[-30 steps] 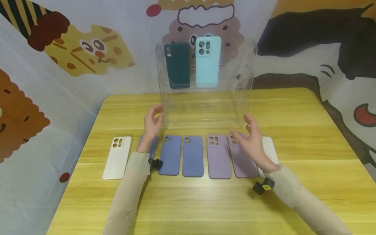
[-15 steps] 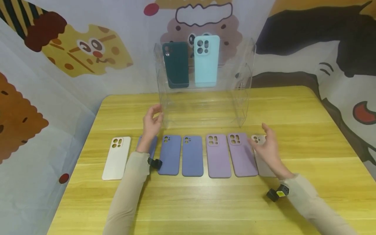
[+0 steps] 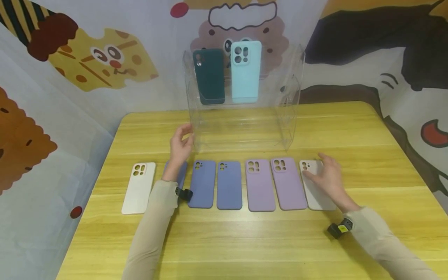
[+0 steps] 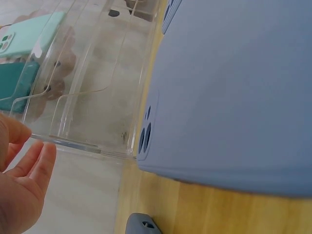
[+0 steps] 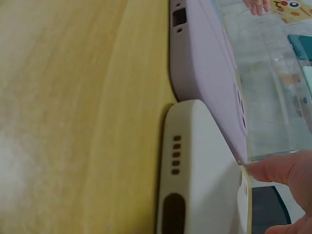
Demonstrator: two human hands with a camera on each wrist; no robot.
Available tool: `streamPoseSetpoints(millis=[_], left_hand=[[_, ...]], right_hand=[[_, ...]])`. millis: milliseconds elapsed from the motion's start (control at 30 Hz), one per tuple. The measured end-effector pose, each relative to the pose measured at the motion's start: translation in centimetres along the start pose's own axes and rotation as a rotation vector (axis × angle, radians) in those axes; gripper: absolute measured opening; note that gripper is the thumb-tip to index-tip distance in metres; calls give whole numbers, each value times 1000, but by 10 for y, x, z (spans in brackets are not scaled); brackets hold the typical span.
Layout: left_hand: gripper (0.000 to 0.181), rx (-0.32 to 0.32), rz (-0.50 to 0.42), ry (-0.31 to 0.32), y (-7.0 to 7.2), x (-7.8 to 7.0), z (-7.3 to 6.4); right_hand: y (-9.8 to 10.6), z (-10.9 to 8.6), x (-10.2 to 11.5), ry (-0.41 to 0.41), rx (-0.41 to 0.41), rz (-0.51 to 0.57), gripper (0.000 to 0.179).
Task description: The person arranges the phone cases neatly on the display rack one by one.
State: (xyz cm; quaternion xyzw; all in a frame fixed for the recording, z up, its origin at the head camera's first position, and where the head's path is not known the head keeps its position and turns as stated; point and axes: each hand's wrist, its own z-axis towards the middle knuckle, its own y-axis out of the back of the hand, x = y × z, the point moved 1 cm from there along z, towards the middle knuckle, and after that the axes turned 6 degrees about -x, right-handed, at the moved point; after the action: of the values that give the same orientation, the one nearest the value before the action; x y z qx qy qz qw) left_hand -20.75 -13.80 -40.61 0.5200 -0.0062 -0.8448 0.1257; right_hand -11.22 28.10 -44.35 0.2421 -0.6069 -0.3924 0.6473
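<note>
Rack, top tier: green case, mint case.
Right hand, fingers spread, holding nothing, over the right-end white case, flat on the table, long axis front-to-back, camera end toward the rack; left hand, fingers bent at the rack's side, grip unclear.

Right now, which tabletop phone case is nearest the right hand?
The white rectangular phone case at the row's right end, partly under the right hand; the other white one lies leftmost.

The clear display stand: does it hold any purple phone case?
No, the stand holds one dark green case and one mint case.
</note>
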Motion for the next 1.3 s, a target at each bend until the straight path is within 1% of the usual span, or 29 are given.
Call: streamPoseSetpoints(millis=[167, 367, 467, 600, 767, 833, 933, 1033, 1100, 1200, 1233, 1300], left_hand=[[29, -1, 0, 4, 0, 0, 0], [30, 9, 13, 22, 0, 1, 1], [31, 5, 9, 14, 0, 16, 2], [31, -17, 10, -1, -2, 37, 4], [29, -36, -23, -34, -3, 40, 3], [28, -42, -57, -56, -3, 39, 2], [26, -48, -76, -63, -2, 39, 2], [27, -42, -55, -49, -2, 38, 3], [28, -33, -16, -31, -2, 38, 3], [29, -25, 1, -12, -1, 36, 3], [29, -23, -1, -10, -1, 34, 3], [29, -18, 3, -10, -1, 25, 3]], right_hand=[[-2, 2, -1, -14, 38, -71, 82], [-3, 3, -2, -19, 90, -115, 80], [-2, 4, -1, -16, 108, -127, 80], [-1, 6, 0, -7, 126, -134, 81], [1, 7, -2, -23, 143, -128, 86], [3, 8, -3, -29, 139, -122, 87], [6, 10, -2, -19, 115, -104, 86], [10, 12, 0, 5, 76, -80, 82], [13, 13, 2, 24, 48, -67, 79], [16, 16, 6, 46, 9, -57, 78], [17, 17, 7, 51, -2, -55, 78], [20, 20, 11, 60, -21, -48, 78]])
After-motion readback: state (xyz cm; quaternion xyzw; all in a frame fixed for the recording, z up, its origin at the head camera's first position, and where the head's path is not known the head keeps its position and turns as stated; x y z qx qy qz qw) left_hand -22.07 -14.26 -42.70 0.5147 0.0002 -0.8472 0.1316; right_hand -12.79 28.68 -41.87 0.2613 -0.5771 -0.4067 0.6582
